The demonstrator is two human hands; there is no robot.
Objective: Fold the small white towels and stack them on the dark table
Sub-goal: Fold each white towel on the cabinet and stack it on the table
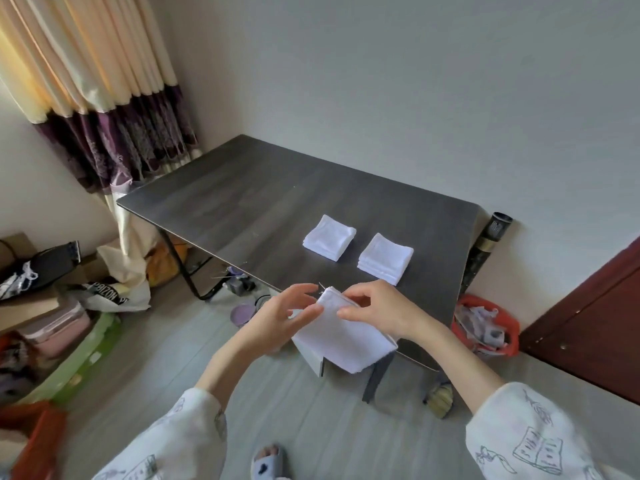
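While I hold a half-folded towel [341, 336] above the worktop's [242, 188] near edge, both hands pinch its top corner, left hand [277, 318] and right hand [377, 311]; its long axis runs down toward me, two stacks [386, 258] lying just beyond.

The only legible lettering sits on a white plastic bag [114, 296] left of the table, upside down (it looks like "PAIZON", partly creased).

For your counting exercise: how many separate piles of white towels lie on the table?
2: a left pile and a right pile, side by side on the table.
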